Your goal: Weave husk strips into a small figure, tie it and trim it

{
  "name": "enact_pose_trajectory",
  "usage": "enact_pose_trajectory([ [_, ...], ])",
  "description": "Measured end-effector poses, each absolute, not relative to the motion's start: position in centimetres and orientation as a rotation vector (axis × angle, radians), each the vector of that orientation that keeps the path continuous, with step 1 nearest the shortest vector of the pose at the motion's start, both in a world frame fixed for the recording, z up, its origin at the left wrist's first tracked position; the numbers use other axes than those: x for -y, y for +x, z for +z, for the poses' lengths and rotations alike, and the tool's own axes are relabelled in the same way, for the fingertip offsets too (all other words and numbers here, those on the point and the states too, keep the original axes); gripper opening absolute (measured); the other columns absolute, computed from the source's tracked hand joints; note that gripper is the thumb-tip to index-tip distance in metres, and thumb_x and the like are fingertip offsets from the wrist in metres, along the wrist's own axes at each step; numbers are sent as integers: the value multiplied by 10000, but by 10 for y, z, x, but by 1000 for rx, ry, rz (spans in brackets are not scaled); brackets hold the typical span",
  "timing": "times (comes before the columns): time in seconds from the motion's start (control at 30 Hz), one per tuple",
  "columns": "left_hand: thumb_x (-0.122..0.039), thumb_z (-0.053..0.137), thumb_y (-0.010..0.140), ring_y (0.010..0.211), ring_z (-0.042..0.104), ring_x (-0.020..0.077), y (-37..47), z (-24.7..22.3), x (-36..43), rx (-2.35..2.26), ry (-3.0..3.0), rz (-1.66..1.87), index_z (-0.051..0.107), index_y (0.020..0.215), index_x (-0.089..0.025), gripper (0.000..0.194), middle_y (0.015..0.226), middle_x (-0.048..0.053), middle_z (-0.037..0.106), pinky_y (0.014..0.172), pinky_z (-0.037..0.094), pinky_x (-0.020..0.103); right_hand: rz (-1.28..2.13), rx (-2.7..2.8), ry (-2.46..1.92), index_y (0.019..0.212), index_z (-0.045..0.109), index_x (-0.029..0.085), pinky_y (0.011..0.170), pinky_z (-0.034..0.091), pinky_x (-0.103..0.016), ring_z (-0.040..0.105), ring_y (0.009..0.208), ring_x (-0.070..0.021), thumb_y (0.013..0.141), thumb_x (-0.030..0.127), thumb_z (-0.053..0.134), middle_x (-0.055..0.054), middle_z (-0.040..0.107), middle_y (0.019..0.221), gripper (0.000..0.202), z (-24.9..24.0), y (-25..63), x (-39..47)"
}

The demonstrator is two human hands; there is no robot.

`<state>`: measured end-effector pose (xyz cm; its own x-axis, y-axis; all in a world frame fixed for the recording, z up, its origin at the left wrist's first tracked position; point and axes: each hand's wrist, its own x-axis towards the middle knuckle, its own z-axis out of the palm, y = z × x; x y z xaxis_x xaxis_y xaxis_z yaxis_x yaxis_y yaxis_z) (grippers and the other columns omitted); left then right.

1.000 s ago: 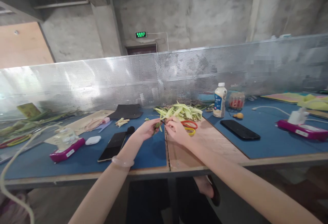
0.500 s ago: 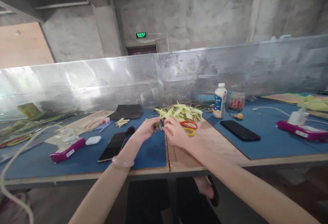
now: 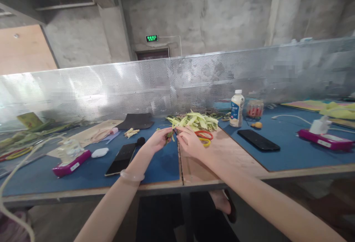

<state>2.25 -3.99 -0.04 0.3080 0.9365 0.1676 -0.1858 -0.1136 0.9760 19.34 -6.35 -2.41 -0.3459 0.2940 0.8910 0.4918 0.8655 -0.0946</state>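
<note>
With the meeting point of the hands as the centre of the dial, the left arm reaches in from between 7 and 8 o'clock and the right arm from about 4, both sloping inward and forward until the fingertips all but meet above the table (image 3: 163,170). The left hand (image 3: 159,140) is turned toward the centre, its back facing the camera, fingers curled forward; its grip pinches a small green plant piece (image 3: 170,135), which sits right at the centre of the dial, between the two hands. A pale bracelet (image 3: 132,176) circles the left arm near the wrist. The right hand (image 3: 190,141) is back-up, knuckles bent, fingertips drawn close together and pointing toward 10 o'clock beside the piece; something thin and dark shows there, but whether this grip is pressed on it or on the piece, I cannot tell. Near the right hand, at 2 o'clock, lies a heap of pale green strips (image 3: 199,121), with a yellow loop handle (image 3: 206,145) just beside the hand at 3. Farther out, a bottle (image 3: 236,109) stands upright between 2 and 3, and a dark phone (image 3: 120,159) lies at 8.
</note>
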Motion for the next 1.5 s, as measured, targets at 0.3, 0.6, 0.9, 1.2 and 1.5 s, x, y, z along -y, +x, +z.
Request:
enact_pose_trajectory([
  [0.3, -256, 522, 845, 721, 583, 121, 25, -6, 38, -812, 1471, 1072, 594, 931, -138, 163, 898, 37, 619, 646, 498, 292, -163, 1877, -606, 761, 541, 165, 845, 416, -369, 509, 895, -196, 886, 196, 420, -84, 590, 907, 176, -25, 191, 58],
  [0.6, -254, 533, 837, 752, 584, 132, 26, -6, 39, -841, 1542, 1032, 594, 935, -134, 166, 913, 40, 617, 673, 495, 311, -73, 1841, -598, 804, 561, 171, 811, 432, -317, 518, 866, -177, 884, 208, 439, -66, 552, 873, 150, -23, 191, 58],
  [0.9, -256, 514, 848, 718, 577, 116, 26, -6, 41, -825, 1548, 1022, 605, 900, -150, 149, 898, 37, 624, 656, 492, 287, -63, 1837, -583, 811, 575, 179, 820, 436, -335, 524, 874, -184, 884, 208, 423, -68, 567, 882, 171, -21, 191, 59],
  [1.2, -249, 518, 846, 715, 577, 115, 27, -6, 42, -845, 1541, 1031, 606, 887, -149, 139, 888, 35, 626, 655, 491, 285, -96, 1830, -602, 829, 610, 171, 805, 437, -321, 528, 863, -184, 879, 213, 447, -73, 564, 884, 176, -22, 192, 58],
  [1.5, -245, 514, 848, 688, 566, 107, 26, -7, 41, -831, 1542, 993, 600, 875, -147, 134, 865, 28, 616, 624, 489, 268, -178, 1847, -624, 853, 605, 181, 809, 435, -339, 512, 873, -193, 892, 217, 421, -74, 556, 883, 192, -24, 192, 57],
])
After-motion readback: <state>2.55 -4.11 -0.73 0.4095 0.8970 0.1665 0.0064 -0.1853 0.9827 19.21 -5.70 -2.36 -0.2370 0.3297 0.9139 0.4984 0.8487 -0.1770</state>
